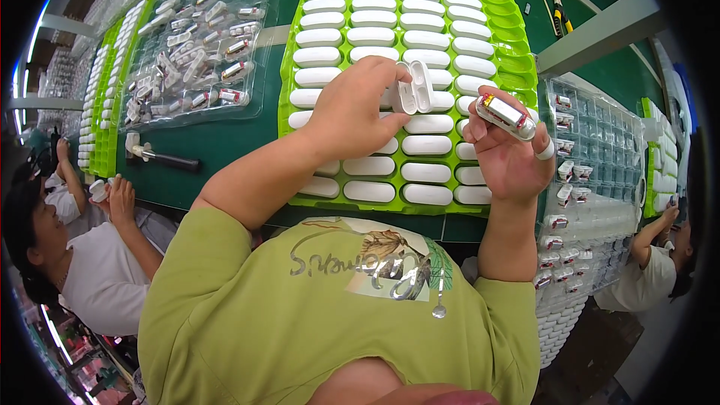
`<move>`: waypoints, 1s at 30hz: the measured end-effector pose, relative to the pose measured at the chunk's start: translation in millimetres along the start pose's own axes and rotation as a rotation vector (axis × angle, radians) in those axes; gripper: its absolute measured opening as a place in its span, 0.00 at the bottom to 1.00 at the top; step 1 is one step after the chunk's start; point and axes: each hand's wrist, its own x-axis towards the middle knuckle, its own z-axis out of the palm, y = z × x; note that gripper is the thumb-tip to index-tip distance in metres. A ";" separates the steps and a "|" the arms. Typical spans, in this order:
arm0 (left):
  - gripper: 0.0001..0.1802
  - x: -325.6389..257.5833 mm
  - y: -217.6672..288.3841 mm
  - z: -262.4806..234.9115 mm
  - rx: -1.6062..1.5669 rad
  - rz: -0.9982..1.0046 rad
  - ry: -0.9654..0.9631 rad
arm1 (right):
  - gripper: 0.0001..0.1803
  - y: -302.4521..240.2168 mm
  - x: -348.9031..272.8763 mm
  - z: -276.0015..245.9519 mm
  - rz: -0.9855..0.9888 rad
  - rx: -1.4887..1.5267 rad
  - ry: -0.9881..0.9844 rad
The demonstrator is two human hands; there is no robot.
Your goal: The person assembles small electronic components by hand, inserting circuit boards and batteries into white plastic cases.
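My left hand (351, 102) grips a white earbud charging case (415, 90) between thumb and fingers, its lid swung up and its hollow inside showing. My right hand (517, 165) pinches a white inner assembly (506, 115) with a silver battery-like block and bits of red and yellow on it. A white band is around one finger of that hand. Both hands are raised over a bright green tray (513, 28), where rows of closed white cases (369, 167) lie in oval pockets. The held case and the assembly are apart.
A clear tray (259, 86) at left carries many loose inner assemblies; another clear tray (611, 135) with several stands at right. A hammer (169, 157) rests on the green tabletop (169, 184). A grey metal post (600, 30) rises at right. People work on both sides.
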 end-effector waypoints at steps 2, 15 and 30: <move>0.22 -0.4 2.0 0.0 0.008 0.000 -0.017 | 0.47 0.3 -0.5 0.9 0.012 -0.019 0.001; 0.32 -7.2 17.0 -2.0 -0.257 0.308 0.046 | 0.41 3.0 -3.0 13.3 0.154 -0.153 -0.058; 0.11 -11.0 9.3 5.9 -0.428 0.183 -0.030 | 0.15 12.9 -2.9 23.3 -0.075 -0.617 -0.029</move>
